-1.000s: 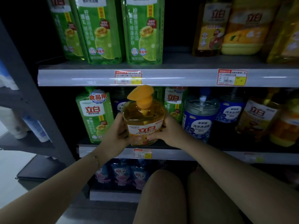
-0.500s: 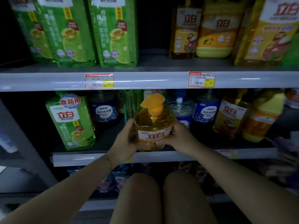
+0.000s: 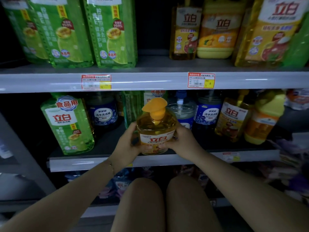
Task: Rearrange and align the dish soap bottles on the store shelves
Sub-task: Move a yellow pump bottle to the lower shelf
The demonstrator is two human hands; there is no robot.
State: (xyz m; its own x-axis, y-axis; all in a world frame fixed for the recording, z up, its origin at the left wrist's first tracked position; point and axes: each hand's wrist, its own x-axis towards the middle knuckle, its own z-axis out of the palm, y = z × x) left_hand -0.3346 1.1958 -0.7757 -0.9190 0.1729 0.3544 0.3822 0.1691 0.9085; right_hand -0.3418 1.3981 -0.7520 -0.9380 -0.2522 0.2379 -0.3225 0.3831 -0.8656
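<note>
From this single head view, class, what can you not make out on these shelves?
Head view throughout.
Price tag: print too small, blurred.
Tall green bottles: tops cut off by the upper edge.
Blue-capped bottle: label hidden behind the orange pump bottle and right hand.
Bottom-shelf packs: dark, partly hidden by knees.

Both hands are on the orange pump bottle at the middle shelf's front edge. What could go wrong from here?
The orange pump bottle is right at the middle shelf's front rail; released early by the left hand and right hand, it might tip forward off it. Pushed straight back, it could knock the clear-topped pump bottle close behind.
</note>
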